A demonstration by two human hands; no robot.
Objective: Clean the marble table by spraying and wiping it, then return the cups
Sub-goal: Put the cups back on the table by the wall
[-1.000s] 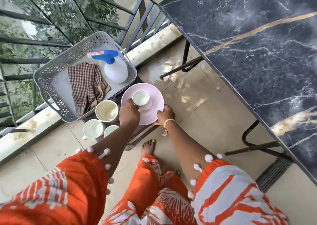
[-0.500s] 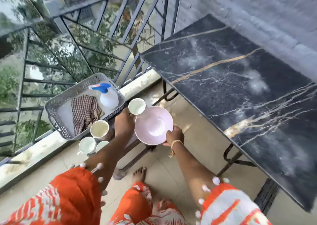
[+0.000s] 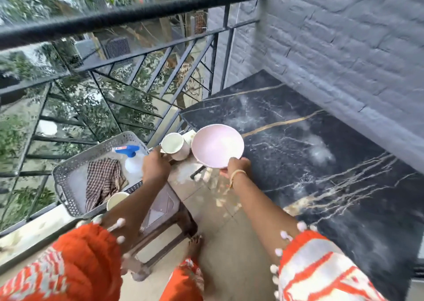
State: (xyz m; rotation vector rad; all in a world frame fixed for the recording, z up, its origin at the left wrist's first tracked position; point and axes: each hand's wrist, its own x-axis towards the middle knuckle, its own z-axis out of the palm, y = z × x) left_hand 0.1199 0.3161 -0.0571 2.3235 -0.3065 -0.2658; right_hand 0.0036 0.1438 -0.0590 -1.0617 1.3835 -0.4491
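Head view looks down on a balcony, with the black marble table (image 3: 321,163) filling the right half of the frame against a grey brick wall (image 3: 344,48). At centre, the right hand (image 3: 236,166) pinches the near rim of a pink plate (image 3: 216,148), thumb on top and fingers curled beneath; the plate tilts towards the viewer and hangs over the table's left corner, not resting on it. Just left of it, the left hand (image 3: 155,164) holds a white cup (image 3: 175,146), which sits above and beyond the knuckles. The fingers curl out of sight behind the cup's near side, probably on its handle, though blur makes that hard to confirm.

Lower left of centre, a grey perforated basket (image 3: 68,186) sits on a small stool (image 3: 165,204). Inside it lie a checked cloth (image 3: 103,181) and a white spray bottle (image 3: 133,163) with a blue trigger. Another white cup (image 3: 115,199) stands on the stool beside the basket's near edge, partly hidden by the left forearm. A black railing (image 3: 114,18) crosses the upper left.
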